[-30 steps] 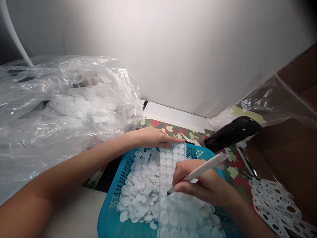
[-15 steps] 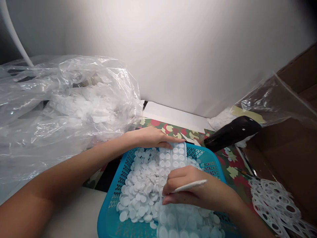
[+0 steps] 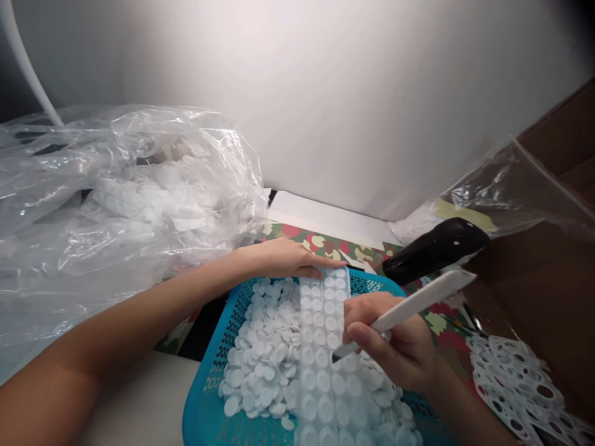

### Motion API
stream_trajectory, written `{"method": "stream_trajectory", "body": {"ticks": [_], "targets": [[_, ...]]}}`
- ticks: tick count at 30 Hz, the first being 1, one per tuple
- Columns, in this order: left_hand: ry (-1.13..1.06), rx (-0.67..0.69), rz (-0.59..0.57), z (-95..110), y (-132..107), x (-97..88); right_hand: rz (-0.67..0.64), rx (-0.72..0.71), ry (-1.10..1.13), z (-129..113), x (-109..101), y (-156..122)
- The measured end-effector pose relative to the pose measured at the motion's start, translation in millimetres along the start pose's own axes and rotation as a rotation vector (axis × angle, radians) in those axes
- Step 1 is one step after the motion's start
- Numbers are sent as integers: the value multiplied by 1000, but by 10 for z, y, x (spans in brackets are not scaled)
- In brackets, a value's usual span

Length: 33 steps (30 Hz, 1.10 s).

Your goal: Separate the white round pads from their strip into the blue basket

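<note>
Fingers of the right hand (image 3: 395, 344) grasp a white-handled blade (image 3: 423, 300), tip at the studded strip (image 3: 313, 356); those of the left hand (image 3: 283, 257) rest on its far end. The strip stretches from the far edge of the blue basket (image 3: 198, 409) over white discs (image 3: 264, 350). Past that edge show a camouflage-patterned surface (image 3: 295, 230) and pale wall (image 3: 325, 111); white rings (image 3: 515, 371) lie beyond the right edge.

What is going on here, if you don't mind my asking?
A person's left hand touches the far end of a dimpled sheet lying across a blue basket. The right hand grips a white tool, its dark tip at the sheet. Loose white discs lie in the basket, on both sides of the sheet.
</note>
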<state>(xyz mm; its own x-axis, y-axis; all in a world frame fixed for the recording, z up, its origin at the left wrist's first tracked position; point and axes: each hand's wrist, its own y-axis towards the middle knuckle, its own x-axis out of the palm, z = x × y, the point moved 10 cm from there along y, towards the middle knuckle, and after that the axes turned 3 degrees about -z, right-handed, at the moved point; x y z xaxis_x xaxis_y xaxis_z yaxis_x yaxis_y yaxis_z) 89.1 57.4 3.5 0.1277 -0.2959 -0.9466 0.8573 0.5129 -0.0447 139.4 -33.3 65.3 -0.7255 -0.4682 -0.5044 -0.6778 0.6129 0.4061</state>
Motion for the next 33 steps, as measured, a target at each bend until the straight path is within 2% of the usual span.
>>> {"method": "stream_trajectory", "body": {"ticks": [5, 14, 20, 23, 26, 31, 33], "targets": [[-7, 5, -6, 4, 1, 7, -176, -9, -109, 14, 211, 2], [11, 13, -3, 14, 2, 2, -252, -15, -252, 22, 291, 2], [46, 44, -11, 33, 5, 19, -564, 68, -286, 139, 570, -52], [44, 46, -9, 39, 4, 13, -620, 99, -321, 188, 613, -86], [36, 34, 1, 33, 3, 2, -506, 80, -241, 139, 508, -47], [9, 20, 21, 16, 2, -6, -13, 37, 76, 96, -15, 7], [21, 23, 19, 17, 3, -3, 55, 42, 125, 132, -93, -8]]}}
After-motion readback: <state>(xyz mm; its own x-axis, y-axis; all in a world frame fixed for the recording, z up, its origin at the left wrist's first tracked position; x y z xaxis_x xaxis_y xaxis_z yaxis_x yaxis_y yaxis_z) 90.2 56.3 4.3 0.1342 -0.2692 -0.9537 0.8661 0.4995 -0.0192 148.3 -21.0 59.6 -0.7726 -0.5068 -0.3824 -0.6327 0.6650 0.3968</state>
